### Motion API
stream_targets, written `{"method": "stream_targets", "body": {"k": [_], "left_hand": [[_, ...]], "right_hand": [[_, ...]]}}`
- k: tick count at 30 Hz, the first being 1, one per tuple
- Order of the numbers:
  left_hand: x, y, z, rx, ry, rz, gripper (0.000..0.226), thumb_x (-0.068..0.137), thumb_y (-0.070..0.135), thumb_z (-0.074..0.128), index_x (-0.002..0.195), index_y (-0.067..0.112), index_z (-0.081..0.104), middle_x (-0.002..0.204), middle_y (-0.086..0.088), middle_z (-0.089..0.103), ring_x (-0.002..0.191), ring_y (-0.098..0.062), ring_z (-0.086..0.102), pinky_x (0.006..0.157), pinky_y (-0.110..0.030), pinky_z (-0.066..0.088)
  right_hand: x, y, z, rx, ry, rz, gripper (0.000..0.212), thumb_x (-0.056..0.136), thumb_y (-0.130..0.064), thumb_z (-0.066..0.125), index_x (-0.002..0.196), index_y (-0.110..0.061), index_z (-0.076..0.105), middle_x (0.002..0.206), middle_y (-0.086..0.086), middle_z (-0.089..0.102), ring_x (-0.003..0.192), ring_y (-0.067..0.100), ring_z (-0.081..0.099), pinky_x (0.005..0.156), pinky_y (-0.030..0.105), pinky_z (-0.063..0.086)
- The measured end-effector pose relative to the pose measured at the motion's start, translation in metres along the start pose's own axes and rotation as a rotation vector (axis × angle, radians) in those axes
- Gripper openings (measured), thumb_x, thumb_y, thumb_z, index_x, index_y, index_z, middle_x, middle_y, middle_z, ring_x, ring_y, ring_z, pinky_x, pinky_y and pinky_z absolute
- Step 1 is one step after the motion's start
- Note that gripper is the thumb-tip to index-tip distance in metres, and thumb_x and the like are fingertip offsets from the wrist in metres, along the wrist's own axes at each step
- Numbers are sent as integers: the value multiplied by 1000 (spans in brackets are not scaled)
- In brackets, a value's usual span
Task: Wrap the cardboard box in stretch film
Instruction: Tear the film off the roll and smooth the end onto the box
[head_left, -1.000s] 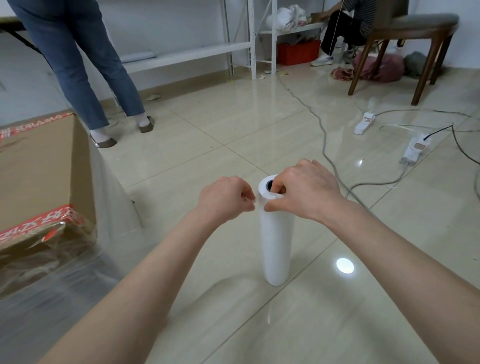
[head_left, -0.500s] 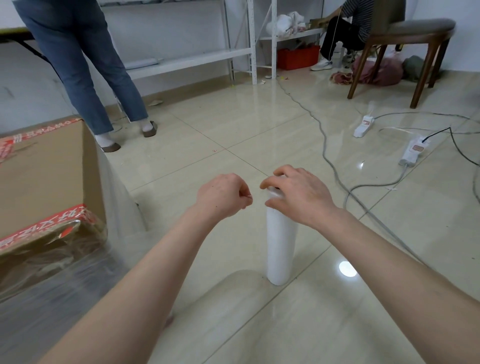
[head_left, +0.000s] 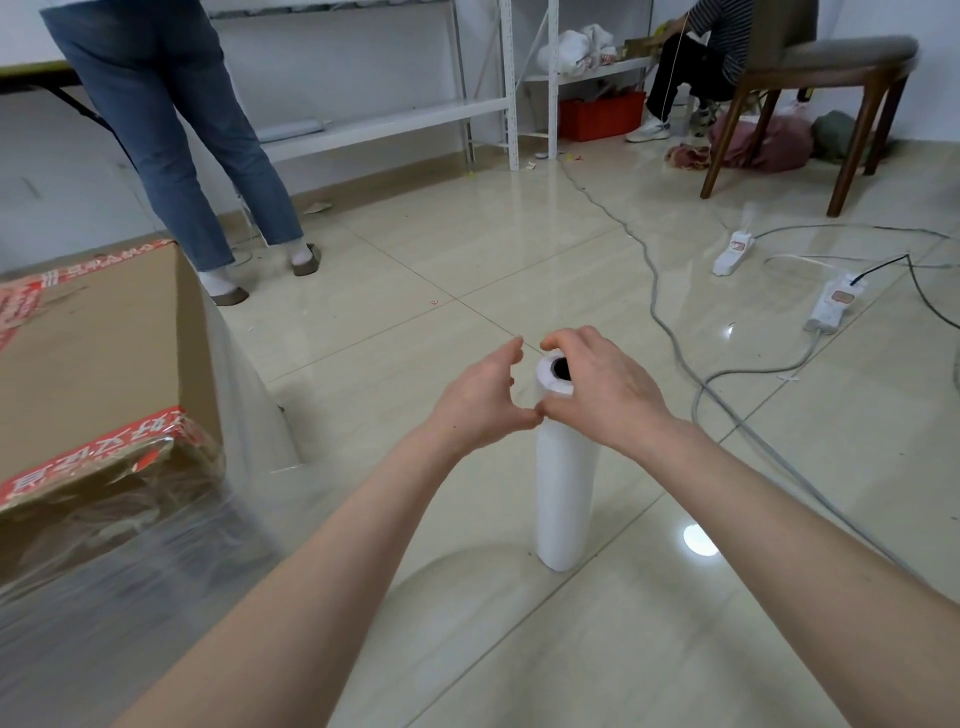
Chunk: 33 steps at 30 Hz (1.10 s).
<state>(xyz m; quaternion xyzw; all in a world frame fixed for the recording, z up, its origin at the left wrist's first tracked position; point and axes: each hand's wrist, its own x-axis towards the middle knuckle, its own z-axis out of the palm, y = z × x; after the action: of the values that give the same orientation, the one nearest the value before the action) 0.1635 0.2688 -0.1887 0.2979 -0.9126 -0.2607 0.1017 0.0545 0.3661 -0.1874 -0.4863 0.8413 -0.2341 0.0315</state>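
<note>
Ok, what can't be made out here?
Head view only.
- box: cut off by left edge; lower face blurred behind film.
- roll: part of top hidden by right hand.
- left hand: whether it pinches film, too clear to see.

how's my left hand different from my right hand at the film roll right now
The right hand grips the top of the upright film roll, fingers and thumb curled round its rim; the left hand holds nothing I can see. The left hand's fingers are spread and lightly bent; the right hand's are wrapped. The left hand sits beside the roll; the right hand reaches over it. Shared: both bare, level with the roll's top, thumbs about touching.
</note>
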Motion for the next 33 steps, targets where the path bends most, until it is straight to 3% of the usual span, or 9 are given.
{"method": "stream_targets", "body": {"k": [4, 7, 10, 14, 17, 21, 25, 28, 33], "left_hand": [[2, 1, 13, 141, 108, -13, 37, 84, 30, 67, 118, 17, 64, 102, 1, 70, 94, -22, 63, 79, -37, 52], [2, -2, 11, 98, 194, -35, 14, 87, 22, 62, 90, 13, 72, 86, -3, 71, 84, -24, 63, 71, -36, 52], [1, -3, 3, 127, 140, -78, 12, 85, 20, 60, 82, 17, 71, 82, 2, 69, 78, -20, 61, 69, -32, 51], [0, -5, -7, 202, -21, -136, 12, 81, 22, 58, 80, 22, 70, 85, 4, 71, 76, -18, 61, 69, -31, 52], [0, -3, -11, 186, -65, -112, 30, 77, 31, 68, 106, 25, 66, 108, 9, 68, 96, -13, 61, 84, -34, 53], [-1, 8, -9, 136, -38, 26, 70, 71, 37, 77, 134, 24, 48, 123, 11, 60, 117, -12, 53, 97, -38, 44], [-3, 9, 0, 125, 15, -14, 51, 79, 29, 71, 127, 20, 58, 95, 9, 69, 97, -14, 61, 84, -35, 51], [-5, 6, 3, 132, 95, 1, 19, 86, 22, 62, 102, 19, 72, 89, 4, 71, 88, -17, 64, 76, -32, 53], [-4, 10, 3, 119, 188, 4, 18, 89, 21, 56, 92, 19, 73, 85, 5, 70, 84, -18, 63, 72, -34, 53]], "right_hand": [[0, -1, 0, -37, -24, 59, 62, 83, -40, 63, 138, -35, 35, 135, -1, 39, 121, 24, 41, 84, 34, 42], [2, 2, -7, -60, -101, 18, 63, 84, -23, 59, 139, -39, 32, 134, -2, 40, 121, 24, 39, 81, 30, 39], [2, 3, -14, -155, -162, -46, 66, 81, -16, 57, 139, -39, 34, 136, -5, 38, 127, 21, 35, 89, 30, 39], [-1, 4, -14, -118, -167, -56, 46, 83, -33, 62, 126, -41, 49, 130, -7, 38, 123, 17, 35, 88, 31, 42], [-3, 4, -12, -109, -162, -77, 34, 84, -38, 62, 117, -40, 54, 125, -7, 39, 119, 16, 38, 84, 31, 42], [-2, 2, -12, -132, -144, -51, 51, 82, -37, 65, 129, -37, 46, 130, -6, 40, 122, 17, 41, 88, 32, 44], [-3, 5, -14, -138, -191, 2, 63, 79, -31, 63, 136, -38, 36, 134, -6, 37, 119, 19, 45, 83, 33, 45], [-4, 6, -14, -97, -185, 75, 66, 77, -34, 64, 136, -41, 35, 130, -4, 39, 104, 23, 55, 75, 30, 44], [-5, 8, -16, -123, -112, 102, 62, 78, -37, 64, 135, -41, 41, 127, -2, 43, 102, 24, 56, 75, 30, 40]]}}
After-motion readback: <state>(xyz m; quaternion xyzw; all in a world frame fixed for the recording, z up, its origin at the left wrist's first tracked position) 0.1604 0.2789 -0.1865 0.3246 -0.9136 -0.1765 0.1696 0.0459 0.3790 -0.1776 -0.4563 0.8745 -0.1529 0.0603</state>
